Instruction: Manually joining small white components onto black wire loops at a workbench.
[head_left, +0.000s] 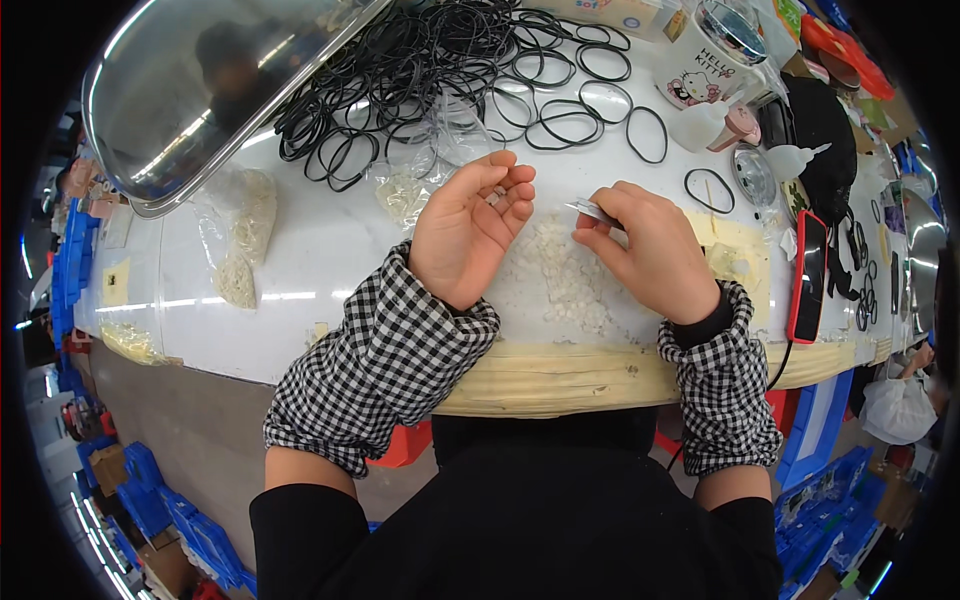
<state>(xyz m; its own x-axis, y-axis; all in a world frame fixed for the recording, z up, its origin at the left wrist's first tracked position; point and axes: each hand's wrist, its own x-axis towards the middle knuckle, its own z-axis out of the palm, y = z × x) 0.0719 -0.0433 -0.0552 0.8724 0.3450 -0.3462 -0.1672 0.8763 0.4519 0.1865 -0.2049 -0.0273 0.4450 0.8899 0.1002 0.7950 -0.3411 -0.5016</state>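
My left hand (470, 225) is raised over the table, palm turned up and fingers curled in. Small whitish pieces seem to lie in the curl of its fingers, though they are mostly hidden. My right hand (645, 245) is closed around a small silver metal tool (594, 211), whose thin tip points left toward the other hand; most of it is covered by the fingers. Between and below the hands a loose spread of small white pieces (575, 290) lies on the white tabletop. A clear bag of pale pieces (400, 190) rests just behind my left hand.
Black rubber rings (420, 70) are heaped at the back. A shiny metal basin (190, 110) stands back left, near another bag of pale pieces (250, 230). To the right are a white cup (700, 75) and a red-edged phone (809, 280) with a cable. Wooden edging (560, 380) runs along the front.
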